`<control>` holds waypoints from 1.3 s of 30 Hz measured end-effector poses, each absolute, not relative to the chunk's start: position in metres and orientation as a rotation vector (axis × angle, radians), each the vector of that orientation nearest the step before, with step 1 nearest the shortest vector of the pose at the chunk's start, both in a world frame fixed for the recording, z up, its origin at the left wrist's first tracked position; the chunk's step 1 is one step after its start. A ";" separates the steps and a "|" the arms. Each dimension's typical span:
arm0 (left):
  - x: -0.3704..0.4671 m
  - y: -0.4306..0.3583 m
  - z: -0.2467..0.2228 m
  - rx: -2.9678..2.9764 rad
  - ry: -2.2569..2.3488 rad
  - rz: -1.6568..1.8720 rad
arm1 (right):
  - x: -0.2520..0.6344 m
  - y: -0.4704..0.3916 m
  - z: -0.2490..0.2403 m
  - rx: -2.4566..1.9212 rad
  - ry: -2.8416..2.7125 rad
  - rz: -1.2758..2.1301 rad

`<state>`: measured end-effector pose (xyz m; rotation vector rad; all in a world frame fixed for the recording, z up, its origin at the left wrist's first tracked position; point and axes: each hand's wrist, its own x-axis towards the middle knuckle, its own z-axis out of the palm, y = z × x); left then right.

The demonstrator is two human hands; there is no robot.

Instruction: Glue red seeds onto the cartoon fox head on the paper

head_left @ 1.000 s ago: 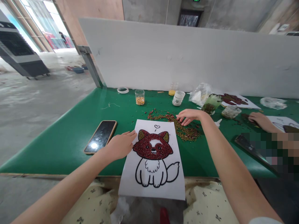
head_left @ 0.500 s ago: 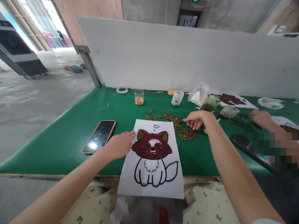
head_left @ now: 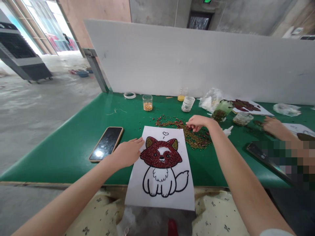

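Before me lies a white sheet [head_left: 161,201] with a fox outline. The fox's head [head_left: 150,154] is covered in dark red beans, its ears in green ones, while body and tail are bare line drawing. My left hand [head_left: 128,152] rests flat on the sheet's left edge, fingers stretched out. Beyond the sheet's upper right corner, a loose pile of green and red beans [head_left: 198,142] spreads over the table. My right hand [head_left: 198,123] is at this pile with fingers bent and drawn together; whatever is between the fingertips is too small to make out.
A phone [head_left: 106,144] lies left of the sheet. Behind are a cup of yellow kernels [head_left: 147,104], a whitish cup [head_left: 188,104], a green cup [head_left: 222,110] and a plastic bag [head_left: 211,99]. At right, another person's hand [head_left: 277,127] works near a second phone [head_left: 261,157].
My right hand has moved left across the bean pile, and its fingers have drawn closer together. A white nozzle tip now shows beside the right forearm. My left hand stays on the sheet.
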<state>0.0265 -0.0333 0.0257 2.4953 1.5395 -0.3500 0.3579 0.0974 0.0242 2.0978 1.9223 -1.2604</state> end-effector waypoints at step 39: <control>0.027 -0.034 0.027 2.446 1.555 -0.420 | 0.356 0.109 0.014 2.216 2.424 -0.542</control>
